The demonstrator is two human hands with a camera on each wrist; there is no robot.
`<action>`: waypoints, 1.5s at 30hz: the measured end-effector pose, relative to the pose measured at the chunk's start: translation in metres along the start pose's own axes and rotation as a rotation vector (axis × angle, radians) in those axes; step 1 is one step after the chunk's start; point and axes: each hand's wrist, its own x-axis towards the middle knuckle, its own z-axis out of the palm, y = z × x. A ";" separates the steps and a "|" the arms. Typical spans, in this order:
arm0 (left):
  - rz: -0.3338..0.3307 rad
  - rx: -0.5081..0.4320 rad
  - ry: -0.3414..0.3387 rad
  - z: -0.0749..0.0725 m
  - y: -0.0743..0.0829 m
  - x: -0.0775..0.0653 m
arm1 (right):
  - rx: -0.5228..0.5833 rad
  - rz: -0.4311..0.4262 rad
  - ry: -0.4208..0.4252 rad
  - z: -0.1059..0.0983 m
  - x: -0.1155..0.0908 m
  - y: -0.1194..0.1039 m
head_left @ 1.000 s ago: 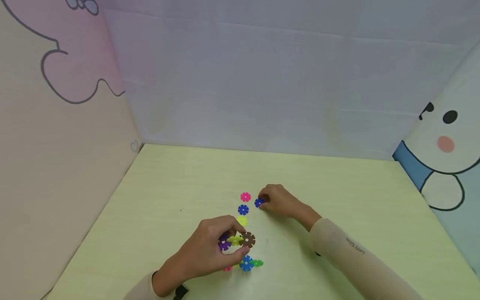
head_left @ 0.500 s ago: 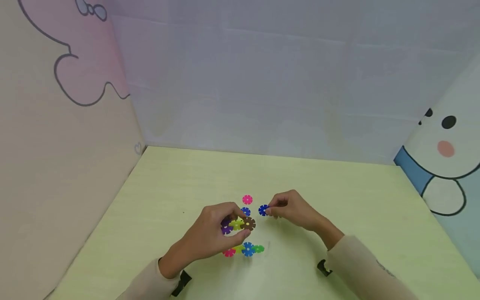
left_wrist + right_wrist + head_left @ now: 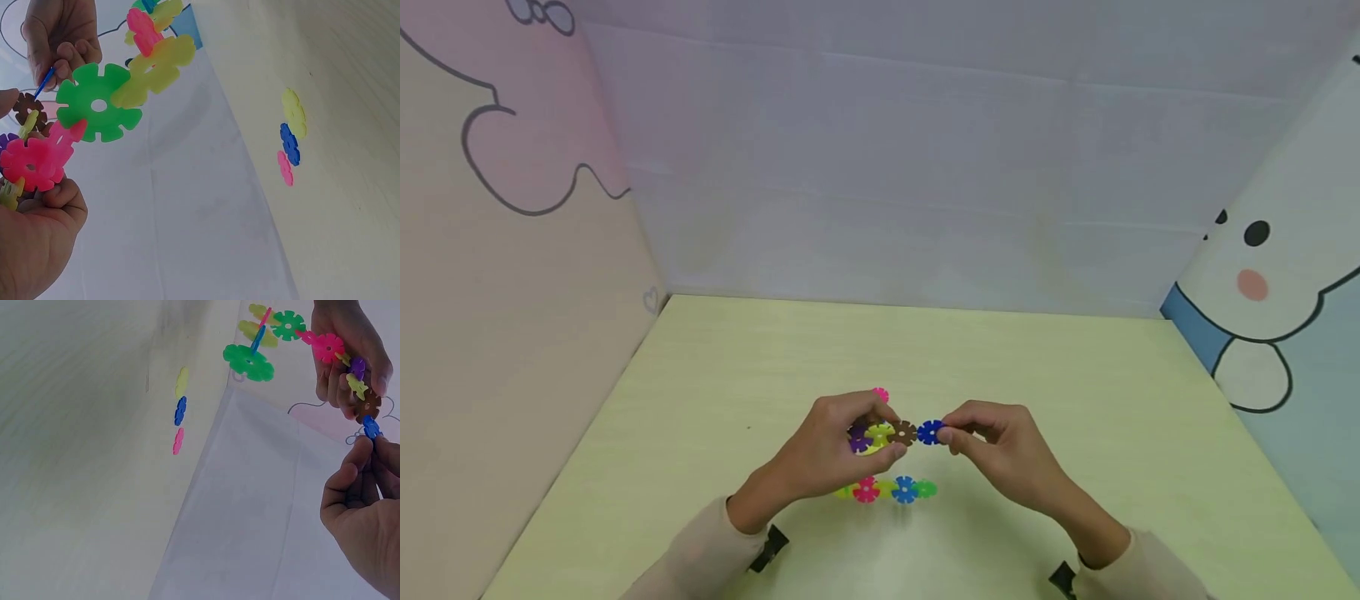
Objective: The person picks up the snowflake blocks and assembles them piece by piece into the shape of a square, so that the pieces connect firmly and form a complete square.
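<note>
My left hand [image 3: 820, 450] grips a chain of notched plastic snowflake discs joined edge to edge, with a brown disc [image 3: 906, 432] at its end between thumb and fingertips. Beside it sit a yellow disc [image 3: 879, 434] and a purple disc [image 3: 858, 442]. The chain's other part hangs lower, with pink, yellow, light-blue and green discs [image 3: 84, 97]. From the right, my right hand [image 3: 1018, 454] pinches a dark blue snowflake disc [image 3: 929, 432] between thumb and fingers. The blue disc's edge meets the brown disc's rim in the right wrist view.
A yellow disc [image 3: 181, 382], a blue disc [image 3: 180, 411] and a pink disc [image 3: 178, 441] lie in a row on the pale table [image 3: 737, 358], mostly behind my left hand in the head view. Cloth walls with printed cartoon figures enclose the table's back and sides.
My right hand has lifted the dark blue disc from the table and brought it toward my left hand, up to the brown disc. My left hand, still gripping the chain, has risen a little in view.
</note>
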 end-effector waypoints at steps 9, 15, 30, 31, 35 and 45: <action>0.006 -0.011 -0.022 0.005 -0.001 0.000 | 0.018 -0.071 0.035 0.006 -0.002 0.000; 0.043 -0.020 -0.007 0.008 -0.003 0.000 | 0.006 -0.152 0.057 0.008 -0.002 0.000; 0.028 -0.038 0.013 0.013 -0.008 -0.003 | -0.092 -0.255 0.107 0.022 -0.002 0.007; 0.025 -0.042 0.009 0.013 -0.008 -0.003 | -0.093 -0.264 0.108 0.022 -0.003 0.007; 0.020 -0.049 0.001 0.013 -0.006 -0.002 | -0.098 -0.292 0.116 0.023 -0.002 0.004; -0.046 0.105 -0.047 0.006 0.007 0.002 | -0.031 -0.154 -0.051 0.003 0.012 -0.007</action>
